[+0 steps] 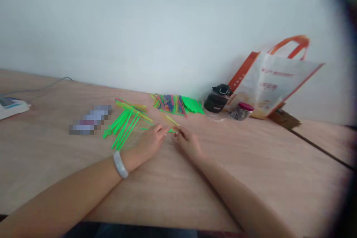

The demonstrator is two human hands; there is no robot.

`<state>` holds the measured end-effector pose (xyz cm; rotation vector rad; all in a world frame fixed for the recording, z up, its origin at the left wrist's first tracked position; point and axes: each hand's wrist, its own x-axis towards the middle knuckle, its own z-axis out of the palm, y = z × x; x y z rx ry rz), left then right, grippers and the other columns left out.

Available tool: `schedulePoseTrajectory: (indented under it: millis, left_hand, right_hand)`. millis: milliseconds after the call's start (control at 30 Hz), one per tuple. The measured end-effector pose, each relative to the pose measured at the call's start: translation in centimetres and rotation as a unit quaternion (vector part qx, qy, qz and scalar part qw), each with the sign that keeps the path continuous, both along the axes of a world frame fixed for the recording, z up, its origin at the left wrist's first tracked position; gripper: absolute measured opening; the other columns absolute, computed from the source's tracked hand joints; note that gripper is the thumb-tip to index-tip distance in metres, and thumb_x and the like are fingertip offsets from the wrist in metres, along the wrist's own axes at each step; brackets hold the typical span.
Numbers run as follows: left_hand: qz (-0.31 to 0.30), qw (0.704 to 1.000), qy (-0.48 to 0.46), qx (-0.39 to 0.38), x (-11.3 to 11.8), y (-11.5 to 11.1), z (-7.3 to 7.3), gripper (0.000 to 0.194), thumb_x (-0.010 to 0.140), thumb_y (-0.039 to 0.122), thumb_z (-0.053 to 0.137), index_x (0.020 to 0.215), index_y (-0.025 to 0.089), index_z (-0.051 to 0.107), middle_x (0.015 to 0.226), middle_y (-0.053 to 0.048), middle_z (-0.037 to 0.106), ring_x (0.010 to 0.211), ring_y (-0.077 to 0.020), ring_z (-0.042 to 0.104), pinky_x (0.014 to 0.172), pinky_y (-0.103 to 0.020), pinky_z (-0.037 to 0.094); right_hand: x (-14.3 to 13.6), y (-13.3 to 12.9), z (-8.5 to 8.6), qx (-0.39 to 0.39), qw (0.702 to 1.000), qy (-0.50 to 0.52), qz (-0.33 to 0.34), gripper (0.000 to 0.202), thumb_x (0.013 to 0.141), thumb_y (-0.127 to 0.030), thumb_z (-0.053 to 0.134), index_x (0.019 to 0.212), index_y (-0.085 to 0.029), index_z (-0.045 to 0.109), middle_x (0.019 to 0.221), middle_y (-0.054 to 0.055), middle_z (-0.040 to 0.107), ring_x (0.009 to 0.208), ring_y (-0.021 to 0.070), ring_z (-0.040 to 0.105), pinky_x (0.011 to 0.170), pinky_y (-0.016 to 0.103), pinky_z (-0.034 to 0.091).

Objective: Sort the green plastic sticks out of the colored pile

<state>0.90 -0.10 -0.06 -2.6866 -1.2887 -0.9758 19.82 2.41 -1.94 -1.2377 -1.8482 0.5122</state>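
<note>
My left hand (153, 140), with a pale bangle (120, 164) on its wrist, is closed in a pinch on a thin green strip (144, 129). The strip's other end reaches the fingertips of my right hand (190, 143), which pinch it too. A thin yellow strip (171, 119) slants up from the right fingertips; whether they hold it I cannot tell. Left of my hands, several green strips (122, 126) lie fanned out, with yellow and pink strips (134, 109) across their far ends. Beyond my hands lie bundles of multicoloured strips (169, 104) and bright green strips (193, 105).
A dark-topped bottle (216, 99) and a small jar with a pink lid (242, 111) stand back right, before a white and orange bag (275, 83). A blurred-out flat object (90, 119) lies left. A white device (12, 108) with a cable sits far left. A wall closes the back.
</note>
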Motion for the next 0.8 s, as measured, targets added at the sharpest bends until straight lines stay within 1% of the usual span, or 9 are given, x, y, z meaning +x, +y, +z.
schedulePoseTrajectory:
  millis: [100,200,333,400,467,667,800]
  left_hand:
    - [0.001,1.0,-0.019,-0.009,-0.1,0.2,-0.3,0.03,0.092,0.015,0.039,0.118,0.017,0.053,0.094,-0.006,0.056,0.084,-0.0164,0.054,0.074,-0.03,0.048]
    - [0.001,1.0,-0.028,-0.01,0.0,0.3,-0.4,0.03,0.091,0.014,0.041,0.116,0.018,0.055,0.094,-0.005,0.057,0.084,-0.0165,0.054,0.074,-0.03,0.048]
    - [0.002,0.999,-0.034,-0.008,-0.1,0.2,-0.4,0.031,0.09,0.013,0.04,0.117,0.018,0.055,0.093,-0.006,0.056,0.084,-0.0167,0.054,0.075,-0.03,0.048]
    - [0.002,0.999,-0.037,-0.008,-0.1,0.3,-0.4,0.031,0.09,0.012,0.04,0.116,0.018,0.055,0.092,-0.005,0.056,0.083,-0.0167,0.054,0.075,-0.03,0.048]
    - [-0.004,0.999,-0.04,-0.009,-0.1,0.3,-0.5,0.031,0.09,0.012,0.04,0.117,0.018,0.055,0.093,-0.006,0.055,0.084,-0.0167,0.054,0.075,-0.03,0.048]
    - [-0.006,0.999,-0.043,-0.011,-0.2,0.5,-0.9,0.034,0.09,0.012,0.039,0.121,0.017,0.053,0.093,-0.006,0.055,0.082,-0.0167,0.053,0.074,-0.031,0.048]
    - [-0.009,0.999,-0.047,-0.018,-0.2,0.5,-1.0,0.035,0.09,0.012,0.038,0.121,0.018,0.053,0.093,-0.006,0.055,0.081,-0.016,0.053,0.073,-0.03,0.047]
  right_hand:
    - [-0.6,-0.3,0.0,-0.023,0.998,0.047,0.03,0.033,0.079,-0.022,0.042,0.104,-0.018,0.063,0.088,0.004,0.067,0.079,0.017,0.06,0.073,0.03,0.047]
    - [-1.1,-0.7,0.3,-0.034,0.995,0.073,0.056,0.034,0.076,-0.021,0.042,0.101,-0.019,0.065,0.081,0.002,0.064,0.074,0.0154,0.057,0.068,0.027,0.045]
    - [-1.5,-1.1,0.8,-0.097,0.987,0.112,0.057,0.034,0.077,-0.026,0.045,0.103,-0.017,0.064,0.073,0.0,0.058,0.061,0.0118,0.048,0.056,0.023,0.039]
    - [-1.6,-1.2,1.0,-0.127,0.981,0.129,0.063,0.036,0.077,-0.029,0.047,0.106,-0.017,0.063,0.069,-0.001,0.055,0.056,0.0105,0.044,0.053,0.022,0.035]
    - [-1.7,-1.4,1.2,-0.15,0.976,0.145,0.069,0.037,0.077,-0.03,0.048,0.109,-0.017,0.063,0.066,-0.002,0.052,0.054,0.0098,0.041,0.051,0.022,0.033]
    - [-2.0,-1.4,1.2,-0.183,0.96,0.195,0.08,0.038,0.075,-0.03,0.051,0.11,-0.018,0.063,0.062,-0.004,0.047,0.053,0.0091,0.039,0.05,0.022,0.03]
    - [-2.0,-1.3,0.9,-0.197,0.952,0.221,0.075,0.036,0.074,-0.032,0.053,0.106,-0.018,0.065,0.063,-0.003,0.049,0.052,0.0089,0.039,0.05,0.022,0.03]
